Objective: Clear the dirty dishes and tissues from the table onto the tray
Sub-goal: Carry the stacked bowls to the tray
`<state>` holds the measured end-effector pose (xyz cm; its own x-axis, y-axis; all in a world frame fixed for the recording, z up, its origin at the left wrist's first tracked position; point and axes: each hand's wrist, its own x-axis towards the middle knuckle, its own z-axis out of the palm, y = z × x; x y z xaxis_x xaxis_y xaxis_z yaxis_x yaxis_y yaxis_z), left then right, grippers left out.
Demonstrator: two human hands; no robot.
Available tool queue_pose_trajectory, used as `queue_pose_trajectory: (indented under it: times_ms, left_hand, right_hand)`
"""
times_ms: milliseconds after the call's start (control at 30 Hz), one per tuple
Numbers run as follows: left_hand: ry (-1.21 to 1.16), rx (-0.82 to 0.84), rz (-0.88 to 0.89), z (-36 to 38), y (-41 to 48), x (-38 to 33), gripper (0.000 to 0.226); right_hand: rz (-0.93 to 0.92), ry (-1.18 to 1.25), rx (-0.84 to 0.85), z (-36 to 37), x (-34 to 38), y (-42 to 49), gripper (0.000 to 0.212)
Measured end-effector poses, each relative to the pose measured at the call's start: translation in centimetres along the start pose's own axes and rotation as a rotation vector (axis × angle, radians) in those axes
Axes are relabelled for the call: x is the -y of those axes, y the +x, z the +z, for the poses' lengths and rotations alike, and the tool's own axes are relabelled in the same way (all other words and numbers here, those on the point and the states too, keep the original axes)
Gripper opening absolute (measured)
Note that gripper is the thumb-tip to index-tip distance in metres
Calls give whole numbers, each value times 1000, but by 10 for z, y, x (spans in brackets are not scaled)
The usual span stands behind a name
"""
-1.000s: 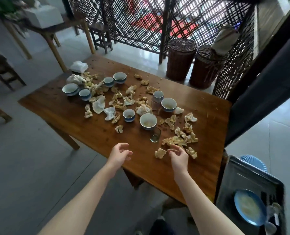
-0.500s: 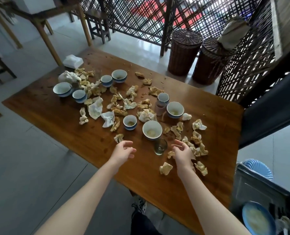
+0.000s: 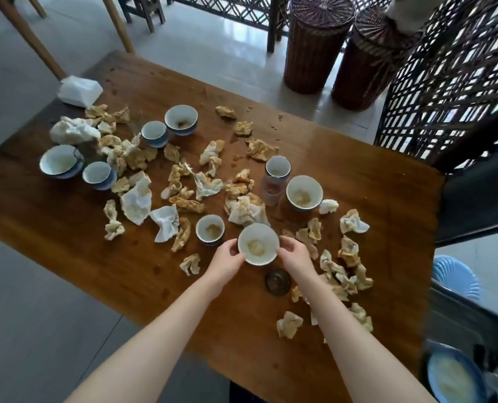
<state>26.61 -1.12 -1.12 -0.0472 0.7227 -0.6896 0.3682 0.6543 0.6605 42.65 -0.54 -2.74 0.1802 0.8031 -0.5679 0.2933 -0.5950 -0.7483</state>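
- The left hand (image 3: pixel 227 258) and right hand (image 3: pixel 295 254) clasp a white bowl (image 3: pixel 258 244) from opposite sides, with fingers curled against its wall. The fingertips beneath it are hidden.
- It cannot be told whether the bowl rests on the wooden table (image 3: pixel 67 251) or is lifted off it.
- The bowl is in the table's near half, just beside a small cup (image 3: pixel 210 230) and near a drinking glass (image 3: pixel 277 282).
- Its mouth faces up toward the camera, with brownish residue at the bottom. It is round, so it has no long axis.
- The dark tray (image 3: pixel 463 318) at the lower right is blurred and cut off by the frame. A blue plate (image 3: pixel 451 376) in it shows only partly.
- Crumpled tissues (image 3: pixel 353 223) are scattered across the table, and the right forearm covers some of them.
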Motion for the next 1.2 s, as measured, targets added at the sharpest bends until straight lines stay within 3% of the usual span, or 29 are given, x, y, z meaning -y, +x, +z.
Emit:
queue_pose_trajectory:
  times_ms: [133, 300, 433, 633, 867, 1200]
  left_hand:
    - [49, -79, 62, 4, 6, -12, 54]
    - [-51, -119, 243, 15, 2, -51, 54]
    - [-143, -45, 306, 36, 9, -92, 54]
    - [-240, 21, 267, 64, 36, -126, 53]
    - [-261, 97, 252, 75, 53, -119, 56]
    - [-215, 103, 249, 69, 64, -104, 52]
  right_hand:
    - [-61, -15, -17, 0, 2, 1, 38]
    - [-139, 92, -115, -31, 28, 2, 40]
    - [-178, 165, -193, -67, 48, 16, 38]
    - [-211, 56, -250, -100, 62, 53, 48]
    - [-132, 32, -236, -99, 49, 83, 51]
    - [-15, 150, -202, -95, 45, 109, 38]
